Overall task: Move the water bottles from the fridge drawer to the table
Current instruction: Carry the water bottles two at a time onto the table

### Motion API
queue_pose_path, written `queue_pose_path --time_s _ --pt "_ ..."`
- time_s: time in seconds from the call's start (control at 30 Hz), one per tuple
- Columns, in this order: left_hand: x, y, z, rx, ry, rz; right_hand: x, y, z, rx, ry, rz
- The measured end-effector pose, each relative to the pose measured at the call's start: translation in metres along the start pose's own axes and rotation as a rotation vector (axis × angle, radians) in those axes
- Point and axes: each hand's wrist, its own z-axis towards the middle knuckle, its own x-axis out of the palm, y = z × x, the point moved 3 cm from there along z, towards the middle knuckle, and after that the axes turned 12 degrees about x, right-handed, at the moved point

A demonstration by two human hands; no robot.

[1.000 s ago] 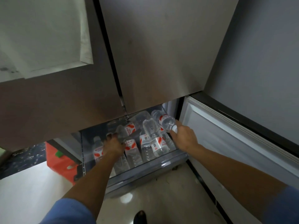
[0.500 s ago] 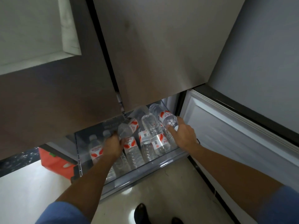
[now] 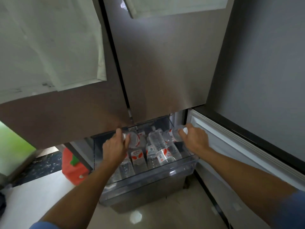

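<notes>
A clear plastic fridge drawer (image 3: 148, 184) is pulled out under the closed steel fridge doors. Several clear water bottles with red and white labels lie in it, one of them in the middle (image 3: 162, 154). My left hand (image 3: 113, 148) is closed around the neck end of one water bottle (image 3: 136, 140), lifted a little above the others. My right hand (image 3: 194, 139) grips another water bottle (image 3: 174, 134) by its white-capped end at the drawer's right side. Both bottles are tilted over the drawer.
Closed fridge doors (image 3: 165, 63) hang right above the drawer. An open lower door (image 3: 231, 154) stands to the right. A red bag (image 3: 74, 167) sits on the floor to the left. Pale tiled floor (image 3: 148, 215) lies below.
Both hands have lifted their bottles up from the pile. The view has shifted, so the drawer now sits more to the centre and closer.
</notes>
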Motion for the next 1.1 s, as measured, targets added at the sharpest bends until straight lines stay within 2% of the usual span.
queue_pose_path --time_s 0.2,0.33,0.5,0.6,0.77,0.87,1.1 --pt "-0.068 -0.009 -0.020 -0.007 -0.153 0.079 -0.042 0.002 -0.003 -0.091 -0.114 0.080" --pt "-0.106 -0.008 -0.042 -0.043 -0.217 0.096 -0.071 0.039 -0.028 -0.315 -0.186 0.081" --pt "-0.167 0.003 -0.084 -0.079 -0.344 0.237 -0.084 0.098 -0.080 -0.563 -0.149 0.002" --pt "-0.206 0.022 -0.125 -0.144 -0.389 0.277 -0.088 0.137 -0.119 -0.697 -0.157 0.057" --pt "-0.285 0.063 -0.235 -0.301 -0.447 0.349 -0.075 0.209 -0.206 -0.869 -0.140 0.142" --pt "-0.330 0.080 -0.325 -0.422 -0.444 0.393 -0.056 0.250 -0.284 -0.956 -0.063 0.204" --pt "-0.409 0.106 -0.569 -0.783 -0.258 0.521 -0.001 0.333 -0.508 -1.202 0.165 0.131"
